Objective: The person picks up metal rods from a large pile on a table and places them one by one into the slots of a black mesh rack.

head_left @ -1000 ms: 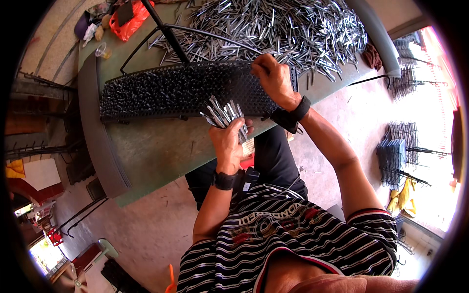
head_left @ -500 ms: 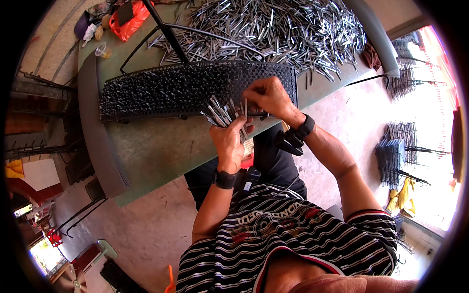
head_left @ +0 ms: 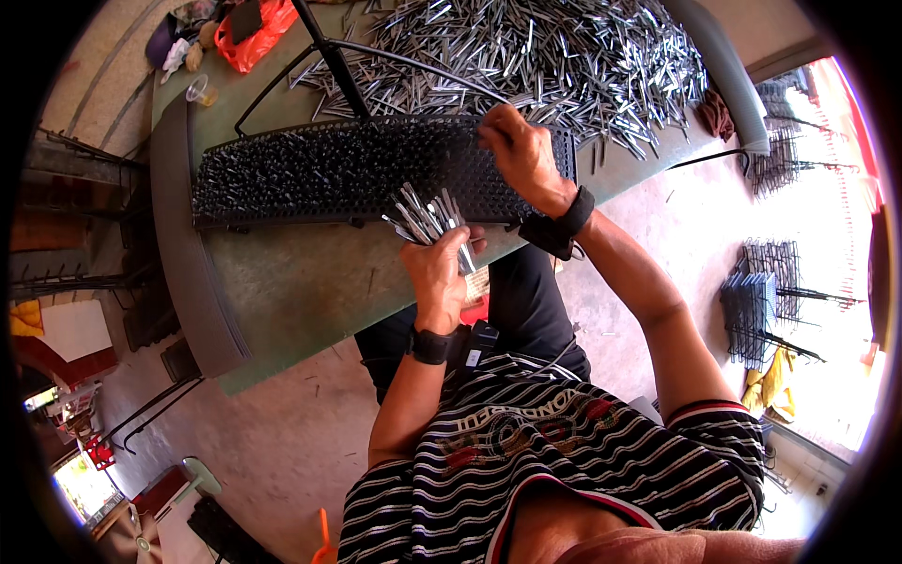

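Note:
My left hand (head_left: 438,274) is closed round a fanned bunch of thin metal strips (head_left: 427,212), their ends pointing up and away from me, just in front of a long black perforated rack (head_left: 501,195). Many small upright pieces (head_left: 291,174) fill the holes over the rack's left and middle; toward its right end the holes show bare. Above that right part hovers my right hand (head_left: 532,162), thumb and fingers pinched together. Whatever those fingertips may hold is too small and hidden to make out.
A large heap of loose metal strips (head_left: 554,56) covers the table's far side. Black metal bars (head_left: 338,70) rise behind the rack. At the far left lie a red plastic bag (head_left: 258,38) and a clear cup (head_left: 201,91). Wire racks (head_left: 749,310) stand on the floor at right.
My right hand has moved up and away from the strips in my left hand, over the rack's right part. The left hand has hardly moved.

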Available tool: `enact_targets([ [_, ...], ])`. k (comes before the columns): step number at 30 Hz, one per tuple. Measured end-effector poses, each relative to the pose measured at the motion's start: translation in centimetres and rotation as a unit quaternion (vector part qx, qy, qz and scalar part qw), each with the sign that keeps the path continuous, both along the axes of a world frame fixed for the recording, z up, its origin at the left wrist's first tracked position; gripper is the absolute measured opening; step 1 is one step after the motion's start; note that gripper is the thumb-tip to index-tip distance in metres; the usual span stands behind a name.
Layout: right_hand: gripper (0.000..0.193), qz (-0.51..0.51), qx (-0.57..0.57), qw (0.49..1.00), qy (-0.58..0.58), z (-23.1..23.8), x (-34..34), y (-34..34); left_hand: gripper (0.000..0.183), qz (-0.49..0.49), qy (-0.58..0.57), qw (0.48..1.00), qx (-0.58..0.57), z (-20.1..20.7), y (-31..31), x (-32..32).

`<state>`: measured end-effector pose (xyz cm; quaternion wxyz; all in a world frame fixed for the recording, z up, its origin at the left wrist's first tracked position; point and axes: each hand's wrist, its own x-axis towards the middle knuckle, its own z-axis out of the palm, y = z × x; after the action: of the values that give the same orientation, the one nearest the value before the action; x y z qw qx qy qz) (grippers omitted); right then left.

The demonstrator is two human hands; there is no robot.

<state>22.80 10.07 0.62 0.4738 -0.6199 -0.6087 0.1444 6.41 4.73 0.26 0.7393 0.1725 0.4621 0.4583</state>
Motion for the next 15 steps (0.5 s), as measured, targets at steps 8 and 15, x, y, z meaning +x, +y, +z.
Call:
enact_targets([
  [8, 0.009, -0.001, 0.027, 0.973, -0.229, 1.2, 0.0, -0.2, 0.019, 0.001, -0.003, 1.000, 0.003, -0.2, -0.1, -0.2],
  [15, 0.010, 0.170, -0.267, 0.944, 0.091, 1.8, -0.9, -3.1, 0.023, -0.017, -0.017, 1.000, -0.001, -0.2, -0.1, 0.1],
])
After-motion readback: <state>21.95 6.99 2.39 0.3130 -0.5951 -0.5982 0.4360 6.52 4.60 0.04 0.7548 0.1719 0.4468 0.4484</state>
